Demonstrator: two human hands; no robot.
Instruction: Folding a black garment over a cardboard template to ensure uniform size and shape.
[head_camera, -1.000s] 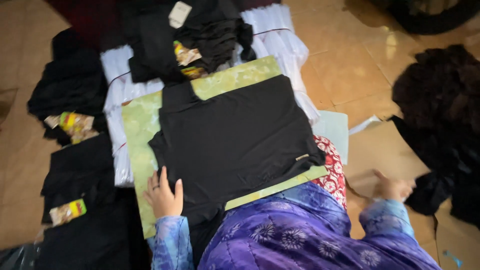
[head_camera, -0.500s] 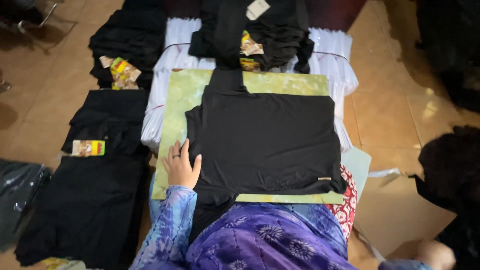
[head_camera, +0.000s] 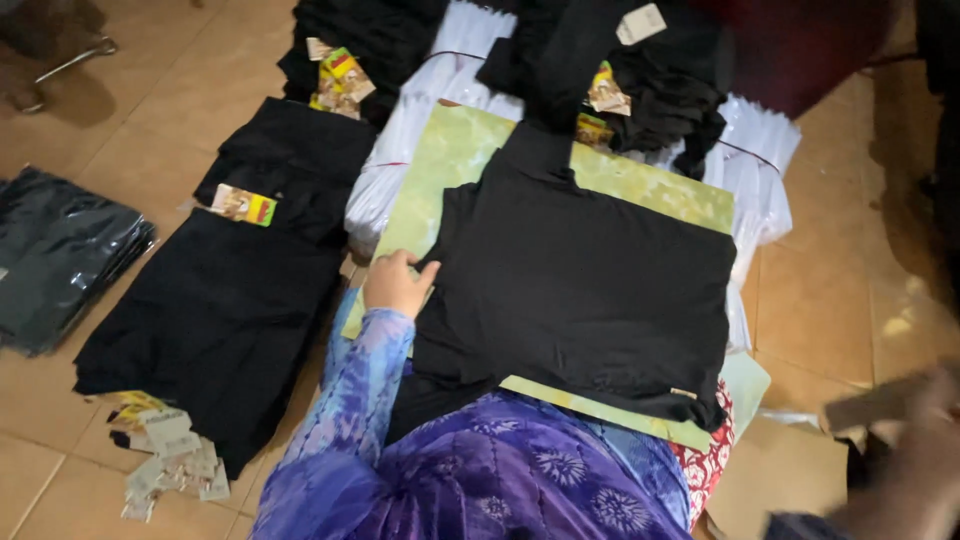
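A person seated on a tiled floor (head_camera: 820, 290) works over a black garment (head_camera: 590, 285) spread flat on a pale green board (head_camera: 450, 160) that rests across the lap. Compared with half a second ago, the left hand (head_camera: 395, 283) has changed from lying flat with fingers spread on the garment's left edge to curling its fingers around that edge, now loosely closed and pinching the fabric where it meets the board. The garment itself has not shifted on the board; its small label still sits at the lower right corner. The right hand (head_camera: 925, 440), which a second ago reached out to brown cardboard (head_camera: 780, 470) at the right, has come back blurred at the frame's right edge, seemingly with a flat brown piece (head_camera: 880, 403); the blur hides how far its fingers close. Judging from this, the garment is being gripped at the side, perhaps for a fold around an insert. Beside the board lie a stack of black garments (head_camera: 220, 310) with coloured tags (head_camera: 243, 204), white plastic bundles (head_camera: 420, 120), another black heap (head_camera: 640, 70) and a dark bagged pile (head_camera: 55, 255).
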